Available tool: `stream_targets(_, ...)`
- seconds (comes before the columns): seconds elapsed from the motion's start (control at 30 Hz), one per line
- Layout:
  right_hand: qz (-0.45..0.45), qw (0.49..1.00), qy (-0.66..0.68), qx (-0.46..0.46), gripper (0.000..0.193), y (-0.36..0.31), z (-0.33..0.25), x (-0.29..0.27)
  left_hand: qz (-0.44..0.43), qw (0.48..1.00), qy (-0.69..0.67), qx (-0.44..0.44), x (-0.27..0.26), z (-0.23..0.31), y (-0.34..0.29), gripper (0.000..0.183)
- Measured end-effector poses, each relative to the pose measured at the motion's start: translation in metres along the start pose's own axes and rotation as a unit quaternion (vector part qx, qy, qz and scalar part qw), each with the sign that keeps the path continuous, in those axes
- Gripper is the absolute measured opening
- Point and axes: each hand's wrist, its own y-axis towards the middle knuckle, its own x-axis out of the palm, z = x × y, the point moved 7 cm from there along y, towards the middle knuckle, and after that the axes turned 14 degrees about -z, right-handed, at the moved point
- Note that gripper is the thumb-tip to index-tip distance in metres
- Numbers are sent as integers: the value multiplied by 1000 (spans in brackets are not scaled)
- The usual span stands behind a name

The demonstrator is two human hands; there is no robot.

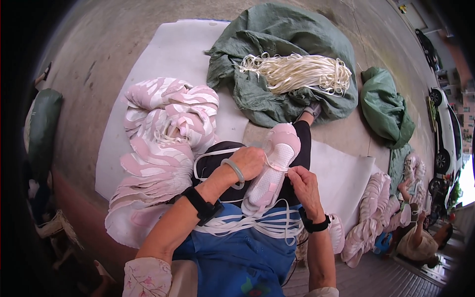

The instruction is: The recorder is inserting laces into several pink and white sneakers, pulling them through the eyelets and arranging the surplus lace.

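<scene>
A pink and white shoe upper (273,173) lies lengthwise over my lap, its toe pointing away from me. My left hand (249,162) is closed at the upper's left edge and grips a white shoelace (208,154), which loops out to the left. At the right edge, my right hand (304,184) pinches the lace where it crosses the upper; its fingertips partly cover the end. Several loose white laces (237,225) lie over the blue apron (237,257) at my waist.
To the left is a large heap of pink and white uppers (163,138) on a pale sheet (163,54). Ahead, a green sack (282,29) bears a bundle of cream laces (302,74). Another green sack (386,106), more uppers (366,218) and a seated person (418,242) are at right.
</scene>
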Motion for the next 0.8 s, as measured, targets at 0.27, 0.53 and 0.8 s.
stream_targets(0.27,0,999,35,21,22,-2,0,0,-9,999,-23,-21,6,-1,4,15)
stream_targets(0.53,44,998,-30,-31,17,-6,-1,4,30,996,-72,-53,2,6,-5,16)
stream_targets(0.8,69,979,-154,-113,12,-8,-19,11,26,988,-111,-100,-12,18,-12,21)
